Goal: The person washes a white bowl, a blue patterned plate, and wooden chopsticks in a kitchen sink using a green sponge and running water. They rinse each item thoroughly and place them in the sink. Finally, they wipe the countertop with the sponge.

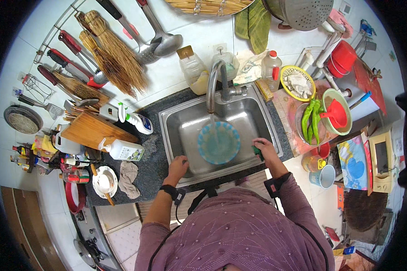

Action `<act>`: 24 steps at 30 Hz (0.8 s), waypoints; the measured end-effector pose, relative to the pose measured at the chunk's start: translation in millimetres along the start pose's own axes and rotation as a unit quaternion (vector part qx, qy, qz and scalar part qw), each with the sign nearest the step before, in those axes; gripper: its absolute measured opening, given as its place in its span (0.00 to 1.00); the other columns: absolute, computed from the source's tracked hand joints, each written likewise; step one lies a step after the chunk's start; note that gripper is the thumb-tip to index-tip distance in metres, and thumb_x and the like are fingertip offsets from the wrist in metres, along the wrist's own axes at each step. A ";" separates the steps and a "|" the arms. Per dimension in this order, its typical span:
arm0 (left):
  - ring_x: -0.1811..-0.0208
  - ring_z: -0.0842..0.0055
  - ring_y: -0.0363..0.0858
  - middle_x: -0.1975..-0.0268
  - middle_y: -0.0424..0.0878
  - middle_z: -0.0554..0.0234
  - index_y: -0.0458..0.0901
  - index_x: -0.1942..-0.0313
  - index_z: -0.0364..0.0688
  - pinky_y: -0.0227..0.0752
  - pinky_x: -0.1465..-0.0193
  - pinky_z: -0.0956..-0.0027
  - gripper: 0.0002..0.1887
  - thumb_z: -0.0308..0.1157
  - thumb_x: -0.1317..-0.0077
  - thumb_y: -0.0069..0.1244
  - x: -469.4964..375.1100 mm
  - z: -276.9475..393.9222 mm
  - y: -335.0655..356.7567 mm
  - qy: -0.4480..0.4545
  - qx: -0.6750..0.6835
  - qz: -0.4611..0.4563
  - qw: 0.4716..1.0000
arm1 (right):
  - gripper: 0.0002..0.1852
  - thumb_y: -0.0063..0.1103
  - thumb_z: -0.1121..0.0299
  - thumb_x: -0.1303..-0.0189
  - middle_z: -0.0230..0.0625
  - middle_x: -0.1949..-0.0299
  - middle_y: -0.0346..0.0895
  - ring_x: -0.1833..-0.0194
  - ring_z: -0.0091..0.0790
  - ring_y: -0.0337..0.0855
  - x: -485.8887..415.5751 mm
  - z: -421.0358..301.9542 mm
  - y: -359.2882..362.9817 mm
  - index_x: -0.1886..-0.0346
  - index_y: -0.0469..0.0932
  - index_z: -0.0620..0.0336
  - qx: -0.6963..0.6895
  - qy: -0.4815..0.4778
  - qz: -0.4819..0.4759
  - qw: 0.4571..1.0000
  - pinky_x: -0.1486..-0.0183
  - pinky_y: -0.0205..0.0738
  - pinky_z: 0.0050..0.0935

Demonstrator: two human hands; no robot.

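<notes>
My right hand (266,148), above the sink's right front side, grips a dark green scouring pad (257,151). At the left front rim, my left hand (178,166) has its fingers curled; a small dark spot shows by the fingertips, and I cannot tell if anything is held. Between the hands, a round bowl with a blue-patterned rim (200,149) sits in the stainless steel sink (186,135). Water runs into it from the curved metal faucet (211,91). The bowl holds water, and neither hand touches it.
Left on the dark counter are a pump bottle (125,150), a spray bottle (140,122), a grey cloth (129,179) and stacked bowls with chopsticks (105,179). Green peppers (312,118), a green bowl with a red scoop (349,118) and a yellow basket (312,83) stand right.
</notes>
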State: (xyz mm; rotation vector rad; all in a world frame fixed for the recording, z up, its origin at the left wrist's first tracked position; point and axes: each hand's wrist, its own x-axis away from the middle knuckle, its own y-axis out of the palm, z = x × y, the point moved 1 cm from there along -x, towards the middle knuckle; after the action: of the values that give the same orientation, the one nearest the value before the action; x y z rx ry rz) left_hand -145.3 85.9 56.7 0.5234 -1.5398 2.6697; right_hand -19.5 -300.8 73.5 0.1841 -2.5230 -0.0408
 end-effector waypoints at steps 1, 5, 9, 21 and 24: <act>0.47 0.55 0.76 0.50 0.79 0.50 0.80 0.52 0.39 0.70 0.44 0.55 0.14 0.35 0.35 0.51 3.3 -3.7 9.5 -0.015 -0.014 -0.001 1.000 | 0.10 0.58 0.66 0.38 0.30 0.65 0.79 0.68 0.24 0.77 -9.7 -5.1 0.1 0.54 0.79 0.55 0.006 -0.021 -0.009 1.000 0.73 0.68 0.24; 0.50 0.54 0.77 0.56 0.81 0.49 0.81 0.56 0.39 0.69 0.47 0.53 0.14 0.36 0.40 0.51 10.2 -18.5 47.6 -0.015 -0.023 0.030 0.999 | 0.15 0.60 0.69 0.40 0.32 0.65 0.79 0.66 0.25 0.77 -52.5 -31.7 8.0 0.49 0.76 0.55 0.020 -0.043 0.011 0.999 0.73 0.69 0.24; 0.52 0.54 0.77 0.56 0.82 0.48 0.83 0.53 0.41 0.68 0.48 0.51 0.16 0.38 0.38 0.49 12.8 -26.1 86.1 -0.074 0.027 0.064 0.995 | 0.30 0.61 0.70 0.42 0.39 0.51 0.73 0.62 0.29 0.77 -97.3 -67.3 22.0 0.36 0.63 0.58 0.050 -0.088 0.063 0.993 0.72 0.72 0.26; 0.70 0.53 0.79 0.74 0.80 0.50 0.78 0.75 0.39 0.71 0.64 0.51 0.10 0.35 0.41 0.49 22.4 0.0 95.1 -0.093 -0.066 0.147 0.983 | 0.41 0.62 0.71 0.43 0.45 0.52 0.74 0.63 0.35 0.78 -191.5 -116.3 64.4 0.29 0.49 0.61 0.115 -0.060 0.051 0.990 0.71 0.77 0.32; 0.71 0.53 0.79 0.75 0.80 0.49 0.78 0.75 0.39 0.71 0.65 0.51 0.09 0.35 0.42 0.50 22.3 -2.1 97.1 -0.068 -0.093 0.164 0.980 | 0.40 0.62 0.70 0.43 0.48 0.54 0.74 0.64 0.38 0.79 -202.0 -108.5 70.5 0.31 0.49 0.64 0.086 -0.082 0.066 0.991 0.71 0.78 0.33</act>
State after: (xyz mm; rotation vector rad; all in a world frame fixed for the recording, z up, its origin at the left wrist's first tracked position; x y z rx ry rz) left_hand -184.2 34.3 -19.1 0.4912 -2.0560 2.7189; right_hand 197.7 -201.1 52.1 0.0839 -2.6972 0.2235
